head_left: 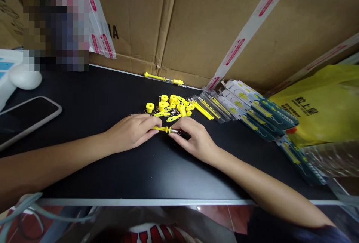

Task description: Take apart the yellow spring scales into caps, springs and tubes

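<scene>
My left hand (pixel 137 131) is closed, pinching one end of a thin yellow plastic rod (pixel 163 128) above the black table. My right hand (pixel 196 136) is closed on the other end, where a short shiny metallic or clear section meets the yellow collar. The tip under my right fingers is partly hidden. Just beyond both hands lies a pile of yellow plastic parts (pixel 163 105), some round with holes, mixed with wire pieces and springs. To its right are several yellow rods (pixel 202 109) and clear tubes (pixel 221 114).
Packaged items on printed cards (pixel 252 108) are stacked at the right, beside a yellow bag (pixel 325 104). One yellow-and-clear assembled piece (pixel 164 78) lies at the back edge. A phone (pixel 29 117) and a white device (pixel 25 74) stand left. Cardboard boxes (pixel 204 22) wall the back.
</scene>
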Motion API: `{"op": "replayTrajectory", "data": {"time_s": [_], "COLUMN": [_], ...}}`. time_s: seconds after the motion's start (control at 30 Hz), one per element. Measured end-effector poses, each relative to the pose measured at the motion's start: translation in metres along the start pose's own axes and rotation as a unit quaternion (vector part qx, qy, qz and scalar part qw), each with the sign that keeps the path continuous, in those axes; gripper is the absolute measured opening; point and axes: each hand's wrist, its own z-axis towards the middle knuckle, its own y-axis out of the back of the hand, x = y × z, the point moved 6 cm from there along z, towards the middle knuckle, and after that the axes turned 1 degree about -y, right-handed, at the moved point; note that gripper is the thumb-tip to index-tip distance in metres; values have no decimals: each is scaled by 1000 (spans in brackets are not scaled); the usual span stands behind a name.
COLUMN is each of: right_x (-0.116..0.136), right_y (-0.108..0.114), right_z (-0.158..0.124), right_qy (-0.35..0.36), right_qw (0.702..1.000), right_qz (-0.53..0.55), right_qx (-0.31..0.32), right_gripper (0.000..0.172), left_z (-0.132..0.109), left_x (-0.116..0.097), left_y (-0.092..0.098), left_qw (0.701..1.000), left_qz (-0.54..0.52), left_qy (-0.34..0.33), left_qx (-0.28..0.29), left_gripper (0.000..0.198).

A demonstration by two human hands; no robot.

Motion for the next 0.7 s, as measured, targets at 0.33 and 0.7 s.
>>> {"op": "replayTrajectory", "data": {"time_s": [0.33, 0.7], "right_x": [-12, -20], "right_y": [-2, -18], "right_z": [-4, -7], "right_qy": [-148, -184], "right_qw": [957, 880], "right_qz": [249, 432], "right_qx": [-5, 67], "right_gripper": [17, 41], "left_z": [0, -12], "left_x": [-2, -11], "left_y": [28, 26], "left_qw": [980, 990], "left_qz": [173, 44], "left_qy": [1, -79], "left_qx": [-98, -105], "left_gripper": [17, 26]}}
